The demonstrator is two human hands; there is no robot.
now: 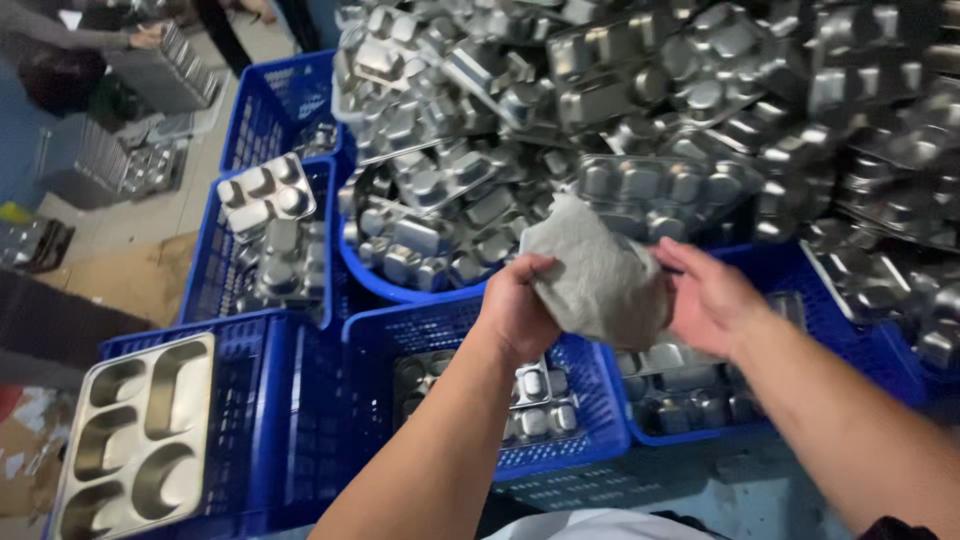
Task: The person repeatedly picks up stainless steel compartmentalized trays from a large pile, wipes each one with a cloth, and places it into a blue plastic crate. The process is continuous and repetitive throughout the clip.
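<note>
left hand (517, 305) gripped grey cloth (600, 275) at its 9 o'clock edge, fingers curled shut. right hand (707, 298) spread wide, palm touching cloth at 3 o'clock. cloth was held above blue crates (440, 330) of steel compartment trays (540, 400). big tray heap (640, 110) at 12 o'clock. single tray (135, 435) on crate at 8 o'clock.

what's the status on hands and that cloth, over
Left hand gripping grey cloth. Right hand open, touching cloth's edge. Both above blue crates of steel compartment trays. Nothing between hands and cloth.
</note>
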